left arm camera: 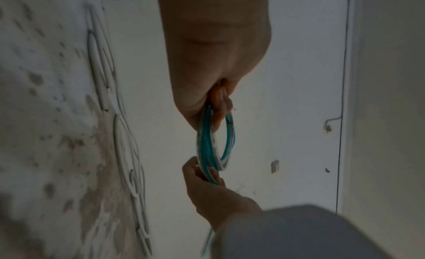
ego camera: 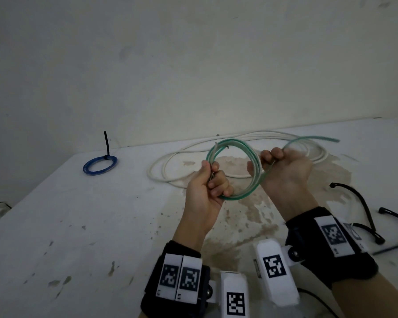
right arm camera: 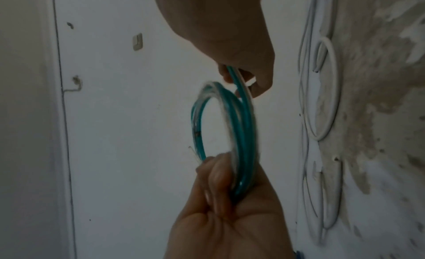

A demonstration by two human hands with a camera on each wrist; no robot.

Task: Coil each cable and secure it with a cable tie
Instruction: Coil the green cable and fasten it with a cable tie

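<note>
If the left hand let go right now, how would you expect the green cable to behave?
The green cable would probably spring open: no tie shows, and its free end arcs stiffly past the right hand. It looks light.

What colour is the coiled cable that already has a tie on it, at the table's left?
Blue coiled cable, fastened with a black tie; the head view shows it best.

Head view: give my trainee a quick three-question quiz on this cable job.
1. True or false: the blue cable is already coiled and tied.
2. Which cable do the left hand and right hand hold? A white, B green, C blue.
3. Fill in: the white cable lies loose on the ___.

Key: 1 true. 2 B, the green cable. 3 table.
</note>
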